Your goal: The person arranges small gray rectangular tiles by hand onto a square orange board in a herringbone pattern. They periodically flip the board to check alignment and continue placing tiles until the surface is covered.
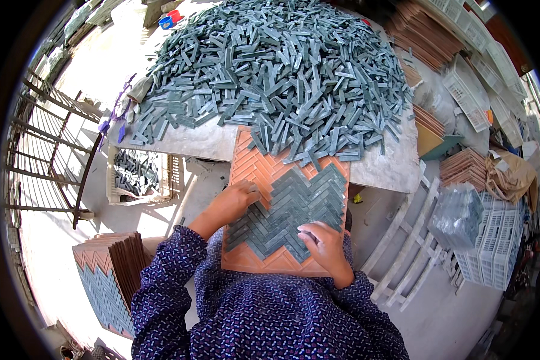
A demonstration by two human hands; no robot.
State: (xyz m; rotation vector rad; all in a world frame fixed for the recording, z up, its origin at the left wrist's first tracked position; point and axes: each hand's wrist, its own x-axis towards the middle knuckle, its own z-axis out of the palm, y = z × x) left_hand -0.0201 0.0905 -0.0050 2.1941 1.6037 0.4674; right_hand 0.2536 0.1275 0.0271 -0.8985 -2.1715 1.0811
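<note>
The tray (236, 259) is seemingly steadied by the desk (383, 173); a strip (308, 236) is pinched by the right grip (326, 245); the left grip (240, 198), open or closed, cannot be told.

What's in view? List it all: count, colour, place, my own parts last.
Table: one, pale grey, ahead
Strip heap: uncounted, grey-green, on table
Herringbone tray: one, orange, at table's near edge
Laid strips: many, dark green, in that tray
Cup-like items: two, red and blue, upper left
Metal rack: one, dark, left
Crate of strips: one, cream, left floor
Left tray stack: one, brown-orange, lower left
Right tray stacks: several, orange-brown, right
Slatted crates: several, white, right
Wrapped bundle: one, greyish, by those crates
Crumpled wrapping: one, brown, right
Slatted frame: one, pale, right floor
Sleeves: two, dark blue patterned, bottom
Left hand: one, bare, at tray's left
Right hand: one, bare, over laid strips, apparently pinching a dark strip
</note>
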